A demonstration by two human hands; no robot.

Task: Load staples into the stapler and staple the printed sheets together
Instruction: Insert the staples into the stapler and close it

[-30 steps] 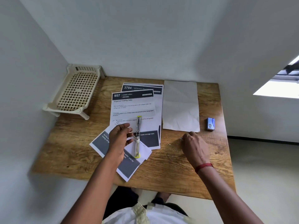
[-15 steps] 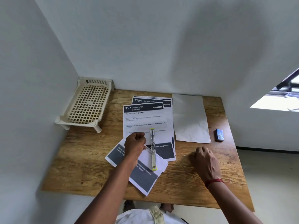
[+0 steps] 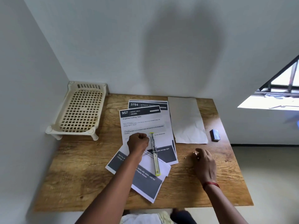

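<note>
I see a cream plastic lattice rack [image 3: 80,110] in the grained wood table's [image 3: 72,167] far-left corner, with a creased blank sheet [image 3: 186,120] and a small blue box [image 3: 214,135] to the right. The slim metal stapler [image 3: 154,152], yellow-green at both ends, lies opened flat on the printed sheets [image 3: 144,123]. The left hand [image 3: 138,143] is clenched just beside it. The right hand [image 3: 204,162] pinches a tiny glinting piece [image 3: 195,153].

Opened stapler [image 3: 154,152] lies flat across printed sheets [image 3: 145,123].
</note>
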